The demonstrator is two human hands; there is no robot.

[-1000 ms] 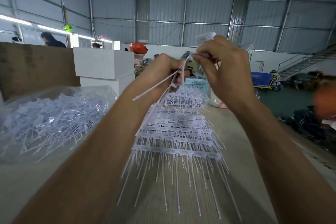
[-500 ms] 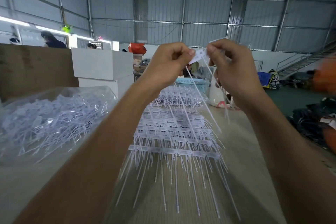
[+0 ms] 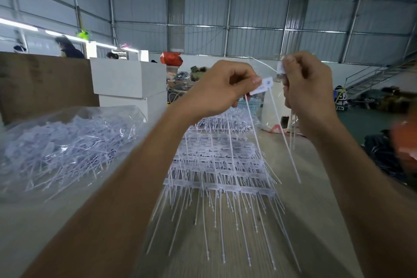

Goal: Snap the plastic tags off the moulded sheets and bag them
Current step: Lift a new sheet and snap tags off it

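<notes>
Clear plastic, the bag [image 3: 67,142] of loose tags lies at the left on the table [image 3: 316,221]. Next, the left hand [image 3: 221,90] is curled and pinches a white tag [image 3: 262,88] by its flat head. The moulded sheets [image 3: 221,165] are piled below, in the middle. At the right, the right hand [image 3: 306,88] pinches another tag [image 3: 281,66]. I think the long thin tails can tangle together, so a fast pull may bend one.

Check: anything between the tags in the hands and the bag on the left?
Nothing visible blocks it. The left hand pinches a tag, the right hand holds others. The bag lies beyond the left forearm, over bare table.
</notes>
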